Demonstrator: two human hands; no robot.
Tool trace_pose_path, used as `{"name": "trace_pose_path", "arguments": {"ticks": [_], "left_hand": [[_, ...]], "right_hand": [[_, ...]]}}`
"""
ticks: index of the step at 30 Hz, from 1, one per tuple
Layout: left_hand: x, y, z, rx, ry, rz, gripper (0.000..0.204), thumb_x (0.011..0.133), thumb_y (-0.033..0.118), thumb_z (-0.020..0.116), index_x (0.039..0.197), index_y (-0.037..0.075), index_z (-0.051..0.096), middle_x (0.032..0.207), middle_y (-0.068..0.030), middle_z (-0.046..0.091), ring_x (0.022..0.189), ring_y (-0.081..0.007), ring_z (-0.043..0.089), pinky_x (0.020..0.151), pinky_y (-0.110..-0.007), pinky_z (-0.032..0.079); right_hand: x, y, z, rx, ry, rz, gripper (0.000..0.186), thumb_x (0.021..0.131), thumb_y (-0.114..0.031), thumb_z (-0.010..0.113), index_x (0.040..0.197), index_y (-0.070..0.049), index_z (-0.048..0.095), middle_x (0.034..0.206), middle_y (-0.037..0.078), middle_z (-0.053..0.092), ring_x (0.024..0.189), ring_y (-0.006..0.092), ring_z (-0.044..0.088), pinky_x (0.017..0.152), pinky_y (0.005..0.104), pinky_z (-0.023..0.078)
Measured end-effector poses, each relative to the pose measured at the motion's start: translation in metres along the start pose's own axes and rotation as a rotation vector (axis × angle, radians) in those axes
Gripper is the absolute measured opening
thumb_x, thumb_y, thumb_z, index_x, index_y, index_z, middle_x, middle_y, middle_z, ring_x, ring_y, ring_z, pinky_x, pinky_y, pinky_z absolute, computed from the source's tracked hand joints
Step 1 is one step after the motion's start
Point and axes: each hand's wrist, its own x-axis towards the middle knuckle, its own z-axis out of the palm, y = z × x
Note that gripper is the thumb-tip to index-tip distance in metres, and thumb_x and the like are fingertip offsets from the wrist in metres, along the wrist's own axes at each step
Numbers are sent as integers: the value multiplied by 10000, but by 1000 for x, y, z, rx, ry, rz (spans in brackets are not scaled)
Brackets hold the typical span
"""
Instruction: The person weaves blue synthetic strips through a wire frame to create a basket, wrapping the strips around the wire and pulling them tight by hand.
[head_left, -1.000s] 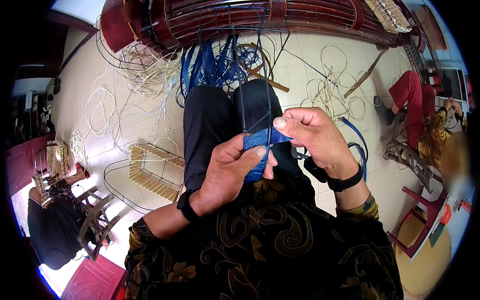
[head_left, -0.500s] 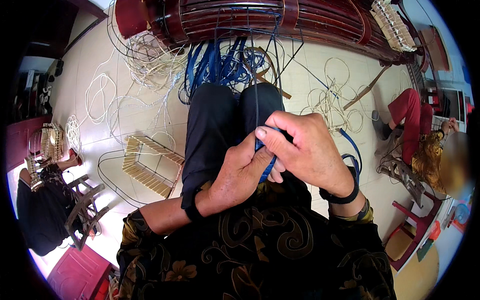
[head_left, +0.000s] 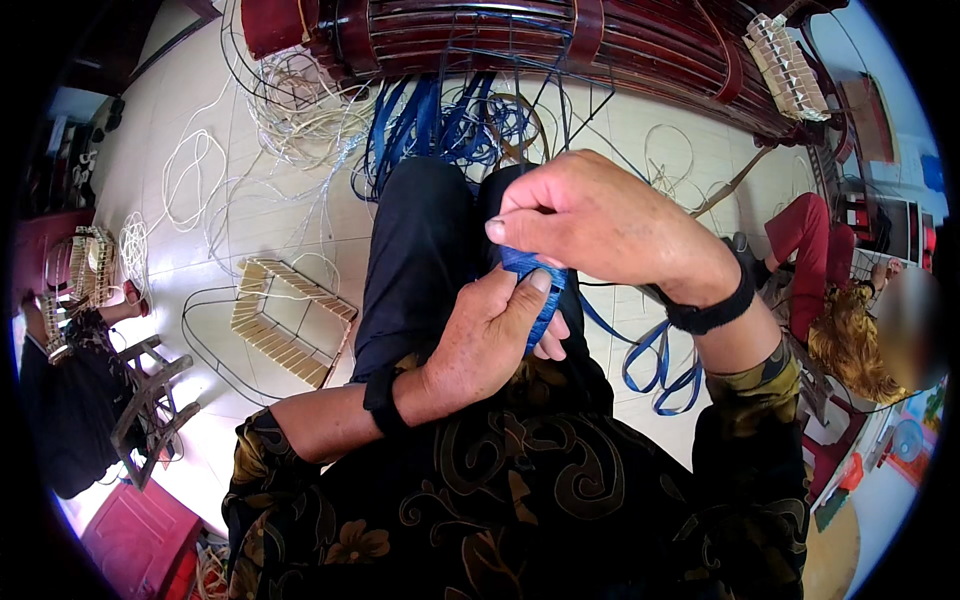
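Left hand (head_left: 490, 335) and right hand (head_left: 585, 220) pinching blue strip (head_left: 541, 322), pale tiled floor (head_left: 130, 170), dark-red bench (head_left: 655, 52)

At twelve o'clock stands dark red slatted wooden furniture (head_left: 470, 38). On the pale tiled floor (head_left: 172, 282), a cream cord tangle (head_left: 285, 140) lies at eleven o'clock and a frame (head_left: 275, 350) wrapped in cream strips at nine. A magenta chair (head_left: 140, 530) shows at eight; a person in red trousers (head_left: 797, 240) sits between two and three.
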Motion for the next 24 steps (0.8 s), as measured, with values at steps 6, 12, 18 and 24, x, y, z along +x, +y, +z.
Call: {"name": "trace_pose_path", "arguments": {"ticks": [6,12,18,24], "left_hand": [[1,0,-2,-60,2,-8,320,1058,243,354,1121,-46,476,862,-185,656,711,-245,680,675,-327,568],[1,-4,-5,-317,-24,-6,310,1040,200,364,1218,-40,448,955,-222,641,816,-330,691,749,-396,577],[10,9,-1,-397,79,-63,336,1045,268,383,1309,68,440,1038,-213,612,891,-371,685,786,-463,584],[18,14,-2,-317,152,-111,371,1049,343,360,1287,74,453,932,-208,643,778,-361,699,695,-447,598]], "right_hand": [[17,-4,-4,147,-139,155,367,925,-264,600,637,-37,590,555,-14,536,453,65,463,433,224,371],[20,0,0,306,-91,300,331,943,-218,588,665,-39,615,584,-7,579,456,59,477,441,222,388],[17,18,1,375,-52,354,312,955,-208,573,692,-51,632,600,-11,588,466,49,482,449,210,390],[19,24,-5,424,-86,302,239,935,-201,591,882,10,690,677,50,634,548,106,565,503,250,434]]}}
